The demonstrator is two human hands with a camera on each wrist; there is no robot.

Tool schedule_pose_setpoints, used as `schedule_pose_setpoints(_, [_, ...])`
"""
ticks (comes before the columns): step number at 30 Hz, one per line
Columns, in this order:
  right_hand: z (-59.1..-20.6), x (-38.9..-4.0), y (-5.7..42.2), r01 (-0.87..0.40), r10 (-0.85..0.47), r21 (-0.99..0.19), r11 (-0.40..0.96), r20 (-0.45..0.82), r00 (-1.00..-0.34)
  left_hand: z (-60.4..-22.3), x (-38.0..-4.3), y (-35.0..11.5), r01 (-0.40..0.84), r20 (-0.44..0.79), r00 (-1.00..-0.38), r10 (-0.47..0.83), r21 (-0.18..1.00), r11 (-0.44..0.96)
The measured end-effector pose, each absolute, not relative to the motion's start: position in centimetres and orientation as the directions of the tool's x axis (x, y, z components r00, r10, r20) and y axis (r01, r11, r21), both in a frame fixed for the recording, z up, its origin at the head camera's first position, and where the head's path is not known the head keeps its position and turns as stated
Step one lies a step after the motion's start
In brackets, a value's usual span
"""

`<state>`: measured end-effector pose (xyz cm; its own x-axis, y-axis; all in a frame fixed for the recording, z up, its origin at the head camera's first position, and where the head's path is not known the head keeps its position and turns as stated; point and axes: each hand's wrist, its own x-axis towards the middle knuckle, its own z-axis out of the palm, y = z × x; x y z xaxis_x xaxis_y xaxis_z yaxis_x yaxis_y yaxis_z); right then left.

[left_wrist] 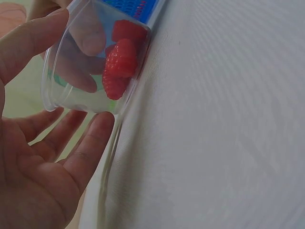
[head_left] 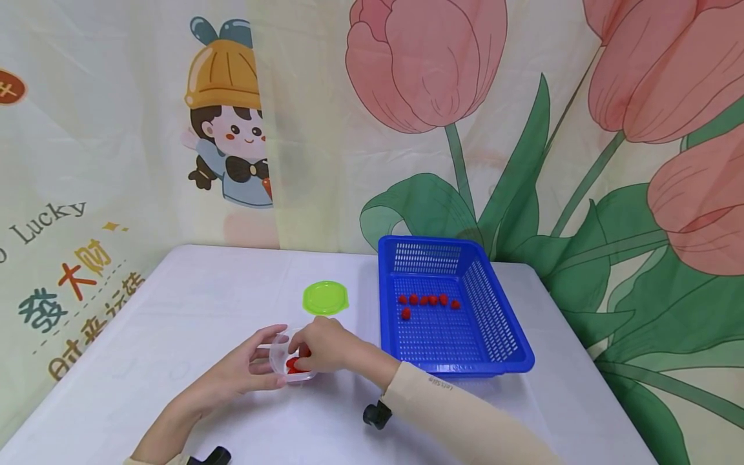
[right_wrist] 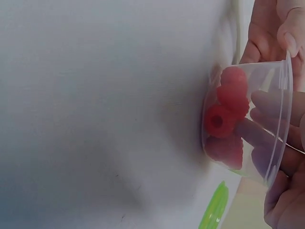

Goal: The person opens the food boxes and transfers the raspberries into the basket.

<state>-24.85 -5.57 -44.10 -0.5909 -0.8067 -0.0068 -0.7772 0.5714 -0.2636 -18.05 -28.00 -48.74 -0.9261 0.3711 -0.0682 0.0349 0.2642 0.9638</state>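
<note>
A small clear plastic tub [head_left: 277, 354] stands on the white table, with several red raspberries [right_wrist: 232, 93] lying at its bottom. My left hand [head_left: 241, 365] holds the tub from its left side, thumb and fingers spread around the wall. From above, my right hand [head_left: 327, 342] reaches inside the tub. In the left wrist view, its thumb and finger show through the clear wall with a gap between them, beside the raspberries. Seen from the right wrist, one fingertip [right_wrist: 248, 132] is right at the fruit.
A blue plastic basket [head_left: 456, 369] stands to the right; inside are several raspberries [head_left: 433, 300] in a row and one [head_left: 405, 314] in front of its left end. Behind the tub lies a round green lid [head_left: 325, 298]. A printed curtain [head_left: 314, 129] hangs at the back.
</note>
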Motion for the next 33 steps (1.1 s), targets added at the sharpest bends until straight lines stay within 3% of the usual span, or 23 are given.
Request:
schedule_pose_setpoints(9, [-44.2,-24.1,-6.1,-0.764,-0.77,-0.148,0.628,0.022,-0.637,-48.7,-18.0,-28.0,0.044,-0.06,-0.925,0.374,0.963,0.264])
schedule_pose_setpoints(33, [-45.1,-24.1,-6.3,-0.761,-0.761,-0.153,0.63,0.077,-0.645,-48.7,-18.0,-28.1,0.032,-0.072,-0.921,0.384,0.966,0.257])
